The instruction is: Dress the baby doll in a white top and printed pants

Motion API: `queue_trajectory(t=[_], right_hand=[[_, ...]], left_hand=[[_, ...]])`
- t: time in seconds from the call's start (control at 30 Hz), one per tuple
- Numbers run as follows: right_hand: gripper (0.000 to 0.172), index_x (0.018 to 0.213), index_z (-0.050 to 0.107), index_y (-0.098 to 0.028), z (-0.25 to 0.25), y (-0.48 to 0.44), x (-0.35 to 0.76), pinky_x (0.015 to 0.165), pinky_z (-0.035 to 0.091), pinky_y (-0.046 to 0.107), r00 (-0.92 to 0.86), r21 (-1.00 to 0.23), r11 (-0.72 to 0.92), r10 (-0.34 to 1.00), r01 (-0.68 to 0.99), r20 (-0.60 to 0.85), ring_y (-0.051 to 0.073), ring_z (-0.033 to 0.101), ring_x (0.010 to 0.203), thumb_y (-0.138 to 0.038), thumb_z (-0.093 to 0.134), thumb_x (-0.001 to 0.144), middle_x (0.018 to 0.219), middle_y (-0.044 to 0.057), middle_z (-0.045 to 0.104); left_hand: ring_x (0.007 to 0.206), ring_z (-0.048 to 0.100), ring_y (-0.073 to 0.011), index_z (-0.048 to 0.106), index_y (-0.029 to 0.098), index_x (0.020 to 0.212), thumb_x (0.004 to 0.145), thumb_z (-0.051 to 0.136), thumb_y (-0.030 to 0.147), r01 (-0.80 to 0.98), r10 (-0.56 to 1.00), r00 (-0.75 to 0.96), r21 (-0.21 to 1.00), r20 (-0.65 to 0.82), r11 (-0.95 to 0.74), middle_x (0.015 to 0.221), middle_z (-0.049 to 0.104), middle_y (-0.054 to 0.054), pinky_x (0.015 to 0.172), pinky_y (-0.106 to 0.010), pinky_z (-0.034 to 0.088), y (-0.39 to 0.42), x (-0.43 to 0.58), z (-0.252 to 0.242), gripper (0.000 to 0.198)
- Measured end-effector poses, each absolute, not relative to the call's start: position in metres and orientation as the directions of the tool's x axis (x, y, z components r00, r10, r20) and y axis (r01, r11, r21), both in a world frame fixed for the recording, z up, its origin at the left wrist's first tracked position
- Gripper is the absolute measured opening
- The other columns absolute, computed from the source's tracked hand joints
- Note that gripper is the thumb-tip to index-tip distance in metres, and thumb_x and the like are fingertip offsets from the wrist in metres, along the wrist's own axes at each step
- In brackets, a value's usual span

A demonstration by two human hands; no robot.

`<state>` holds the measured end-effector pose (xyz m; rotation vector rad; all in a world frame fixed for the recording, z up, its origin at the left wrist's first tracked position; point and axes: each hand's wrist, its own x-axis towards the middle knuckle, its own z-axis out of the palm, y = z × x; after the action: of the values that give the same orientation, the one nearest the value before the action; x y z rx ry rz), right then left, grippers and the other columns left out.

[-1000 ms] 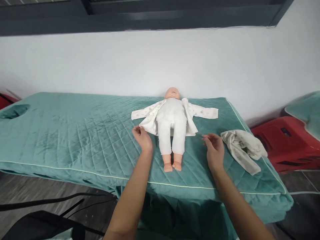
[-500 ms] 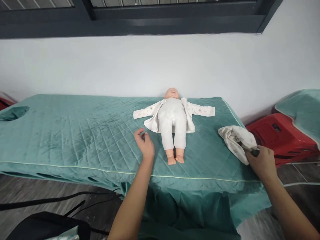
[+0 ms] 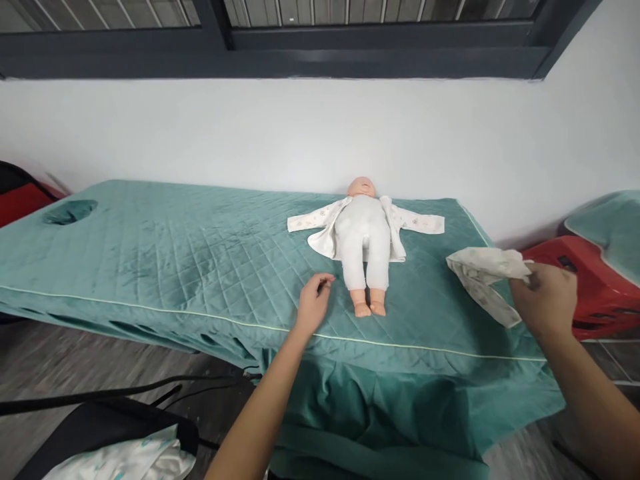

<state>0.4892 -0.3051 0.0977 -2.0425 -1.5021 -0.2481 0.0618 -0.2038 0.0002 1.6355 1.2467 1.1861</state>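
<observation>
A baby doll [image 3: 363, 227] with a white cloth body lies on its back, head toward the wall. Spread open beneath it is a white printed baby jacket [image 3: 421, 222], its sleeves stretched out to both sides. My left hand [image 3: 314, 303] hovers by the doll's legs, fingers loosely curved and apart, holding nothing. At the right end of the bed, my right hand [image 3: 545, 300] pinches the edge of a crumpled white baby garment [image 3: 483, 267] with a faint print. The garment hangs in folds, so its exact kind is unclear.
A green quilted cover [image 3: 200, 267] drapes the bed, which has a hole [image 3: 71, 211] near its left end. A red plastic chair [image 3: 605, 283] stands at the right. Patterned white cloth [image 3: 130, 460] rests on a black seat at lower left. A wall closes the far side.
My right hand has lifted the crumpled garment, which now hangs more stretched out. My left hand has come nearer the doll's legs. The view has shifted slightly left.
</observation>
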Motion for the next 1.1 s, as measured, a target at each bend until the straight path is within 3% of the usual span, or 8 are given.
queue_trajectory(t=[0.1, 0.2, 0.37, 0.47, 0.57, 0.73, 0.93, 1.1], right_hand=[[0.007, 0.084, 0.059, -0.029, 0.136, -0.300, 0.449, 0.080, 0.046, 0.048, 0.311, -0.271, -0.188, 0.781, 0.944, 0.541, 0.037, 0.059, 0.099, -0.033, 0.062, 0.079, 0.095, 0.014, 0.066], [0.010, 0.092, 0.061, -0.026, 0.172, -0.292, 0.407, 0.077, 0.049, 0.042, 0.186, -0.330, 0.016, 0.801, 0.944, 0.569, 0.029, 0.064, 0.085, -0.028, 0.061, 0.082, 0.092, 0.010, 0.069], [0.018, 0.105, 0.067, -0.026, 0.224, -0.274, 0.345, 0.082, 0.050, 0.034, -0.372, -0.289, 0.603, 0.732, 0.744, 0.570, 0.022, 0.066, 0.094, -0.027, 0.055, 0.092, 0.104, 0.006, 0.072], [0.025, 0.111, 0.069, -0.030, 0.253, -0.263, 0.316, 0.083, 0.051, 0.033, -0.583, -0.257, 0.751, 0.642, 0.608, 0.497, 0.020, 0.066, 0.097, -0.026, 0.052, 0.094, 0.108, 0.002, 0.073], [0.029, 0.113, 0.071, -0.030, 0.277, -0.256, 0.297, 0.083, 0.051, 0.033, -0.572, -0.203, 0.753, 0.621, 0.627, 0.536, 0.019, 0.066, 0.097, -0.022, 0.054, 0.091, 0.110, 0.001, 0.072], [0.016, 0.099, 0.073, -0.024, 0.300, -0.256, 0.288, 0.080, 0.050, 0.034, -0.421, -0.174, 0.682, 0.610, 0.711, 0.671, 0.019, 0.064, 0.087, -0.027, 0.065, 0.086, 0.099, 0.002, 0.072], [0.010, 0.095, 0.070, -0.024, 0.310, -0.267, 0.288, 0.085, 0.049, 0.036, -0.464, -0.243, 0.692, 0.662, 0.680, 0.589, 0.019, 0.061, 0.089, -0.027, 0.063, 0.088, 0.102, 0.003, 0.068], [0.046, 0.114, 0.067, -0.023, 0.309, -0.262, 0.280, 0.080, 0.051, 0.033, -0.492, -0.482, 0.636, 0.772, 0.603, 0.403, 0.020, 0.061, 0.092, -0.039, 0.081, 0.074, 0.108, 0.003, 0.067]], left_hand=[[0.103, 0.068, -0.0211, 0.067, 0.017, 0.101, 0.092, 0.055, 0.027, 0.212, 0.974, 0.140, 0.956, 0.176, -0.203, 0.107, 0.074, -0.009, 0.097, -0.039, 0.051, -0.200, 0.064, 0.020, 0.018], [0.107, 0.067, -0.0212, 0.066, 0.019, 0.107, 0.094, 0.057, 0.031, 0.156, 0.954, 0.211, 0.956, 0.213, -0.248, 0.113, 0.073, -0.009, 0.099, -0.039, 0.049, -0.205, 0.072, 0.063, 0.021], [0.121, 0.063, -0.0228, 0.061, 0.023, 0.123, 0.093, 0.065, 0.036, -0.126, 0.812, 0.455, 0.929, 0.366, -0.349, 0.131, 0.066, -0.009, 0.104, -0.039, 0.049, -0.224, 0.089, 0.156, 0.033], [0.132, 0.055, -0.0248, 0.057, 0.027, 0.131, 0.088, 0.072, 0.036, -0.206, 0.705, 0.530, 0.878, 0.472, -0.432, 0.144, 0.057, -0.007, 0.108, -0.038, 0.047, -0.227, 0.096, 0.195, 0.047], [0.126, 0.059, -0.0249, 0.058, 0.026, 0.130, 0.087, 0.074, 0.038, -0.193, 0.670, 0.533, 0.845, 0.517, -0.498, 0.139, 0.060, -0.007, 0.102, -0.037, 0.050, -0.222, 0.095, 0.216, 0.048], [0.092, 0.066, -0.0156, 0.064, 0.019, 0.104, 0.087, 0.073, 0.036, -0.169, 0.714, 0.409, 0.816, 0.568, -0.553, 0.101, 0.070, -0.004, 0.082, -0.028, 0.052, -0.217, 0.075, 0.233, 0.025], [0.087, 0.067, -0.0162, 0.063, 0.020, 0.093, 0.082, 0.078, 0.032, -0.232, 0.808, 0.247, 0.842, 0.535, -0.487, 0.083, 0.065, 0.001, 0.075, -0.027, 0.052, -0.233, 0.061, 0.253, 0.022], [0.090, 0.069, -0.0176, 0.063, 0.022, 0.097, 0.082, 0.078, 0.037, -0.259, 0.803, 0.268, 0.843, 0.532, -0.472, 0.084, 0.065, 0.002, 0.075, -0.027, 0.054, -0.237, 0.062, 0.263, 0.027]])
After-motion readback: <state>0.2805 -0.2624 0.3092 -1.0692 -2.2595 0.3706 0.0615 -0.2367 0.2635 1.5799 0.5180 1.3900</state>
